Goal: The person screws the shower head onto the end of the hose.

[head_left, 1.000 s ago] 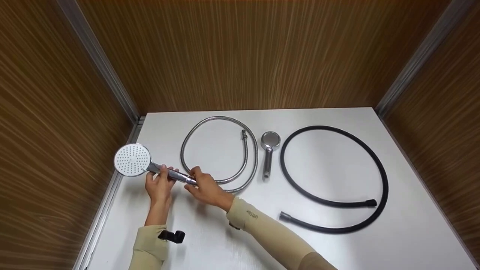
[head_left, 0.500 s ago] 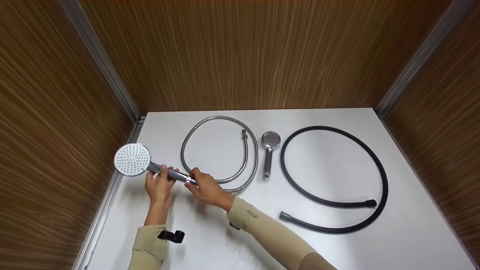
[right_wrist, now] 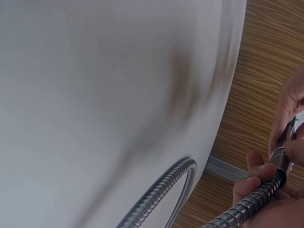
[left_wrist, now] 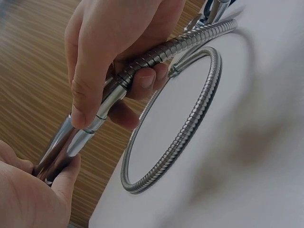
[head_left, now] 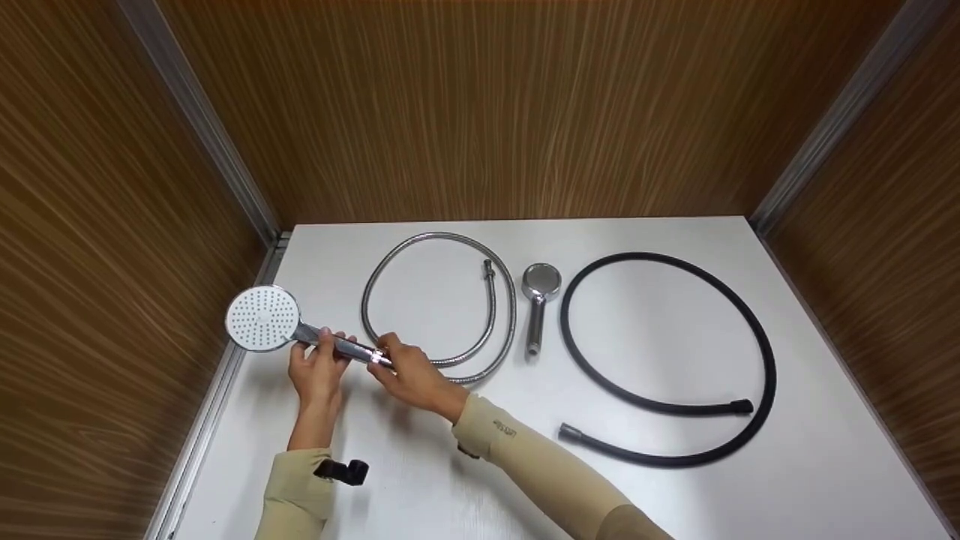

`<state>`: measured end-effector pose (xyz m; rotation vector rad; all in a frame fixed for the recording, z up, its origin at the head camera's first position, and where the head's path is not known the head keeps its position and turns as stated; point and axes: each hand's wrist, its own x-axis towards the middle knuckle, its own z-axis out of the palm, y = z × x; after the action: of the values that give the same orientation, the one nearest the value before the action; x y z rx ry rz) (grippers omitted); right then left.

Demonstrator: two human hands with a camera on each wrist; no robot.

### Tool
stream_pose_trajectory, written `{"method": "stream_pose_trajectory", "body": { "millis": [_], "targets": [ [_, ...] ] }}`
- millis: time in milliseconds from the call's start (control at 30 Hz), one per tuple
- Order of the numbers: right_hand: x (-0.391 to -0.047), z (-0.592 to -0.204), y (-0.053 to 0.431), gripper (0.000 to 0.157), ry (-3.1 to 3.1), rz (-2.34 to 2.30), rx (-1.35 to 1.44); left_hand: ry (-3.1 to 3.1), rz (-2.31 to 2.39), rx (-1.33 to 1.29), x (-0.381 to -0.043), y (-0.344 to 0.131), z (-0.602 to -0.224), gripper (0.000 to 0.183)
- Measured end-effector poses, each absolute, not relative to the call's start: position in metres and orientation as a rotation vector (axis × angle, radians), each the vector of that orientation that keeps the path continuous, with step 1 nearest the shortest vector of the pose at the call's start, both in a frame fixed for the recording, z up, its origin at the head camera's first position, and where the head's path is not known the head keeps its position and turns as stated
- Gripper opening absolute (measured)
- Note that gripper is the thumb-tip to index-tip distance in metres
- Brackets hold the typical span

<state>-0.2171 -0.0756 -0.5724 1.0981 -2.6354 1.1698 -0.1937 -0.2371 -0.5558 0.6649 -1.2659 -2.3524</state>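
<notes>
A chrome shower head with a round white face (head_left: 262, 319) is held above the table's left side. My left hand (head_left: 319, 375) grips its handle (head_left: 352, 349) from below, thumb on top. At the handle's lower end, my right hand (head_left: 412, 377) pinches the metal end fitting (left_wrist: 110, 97) of the silver shower hose (left_wrist: 175, 152). The fitting meets the handle in line; how far it is threaded cannot be seen. From my right hand the hose runs down into a loop on the table. In the right wrist view, the fingers (right_wrist: 259, 178) curl round the fitting and the hose.
A smaller chrome shower head (head_left: 540, 292) lies right of the silver loop. Farther right a black hose (head_left: 765, 352) lies coiled on the white table (head_left: 817, 450). Wood-grain panels (head_left: 480, 112) stand at the back and both sides.
The shower head has shifted very slightly left with my left hand. Both hands keep their hold on the handle and the fitting; the things on the table have not moved.
</notes>
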Motion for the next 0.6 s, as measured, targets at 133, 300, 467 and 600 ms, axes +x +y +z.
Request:
{"method": "stream_pose_trajectory", "body": {
  "millis": [133, 300, 467, 600],
  "targets": [
    [-0.2169, -0.5719, -0.0755, 0.043, -2.637, 1.161, 1.079, -1.257, -2.356, 0.672, -0.1941, -0.2369, -0.5556, 0.024],
    [-0.2167, -0.5701, -0.0753, 0.035, -2.65, 1.186, 1.082, -1.261, -2.366, 0.668, -0.1941, -0.2374, -0.5555, 0.025],
    [-0.217, -0.5699, -0.0755, 0.027, -2.678, 1.205, 1.083, -1.276, -2.364, 0.665, -0.1935, -0.2378, -0.5556, 0.024],
    [-0.2166, -0.5698, -0.0755, 0.024, -2.663, 1.195, 1.094, -1.275, -2.354, 0.638, -0.1936, -0.2378, -0.5562, 0.023]
  ]
}}
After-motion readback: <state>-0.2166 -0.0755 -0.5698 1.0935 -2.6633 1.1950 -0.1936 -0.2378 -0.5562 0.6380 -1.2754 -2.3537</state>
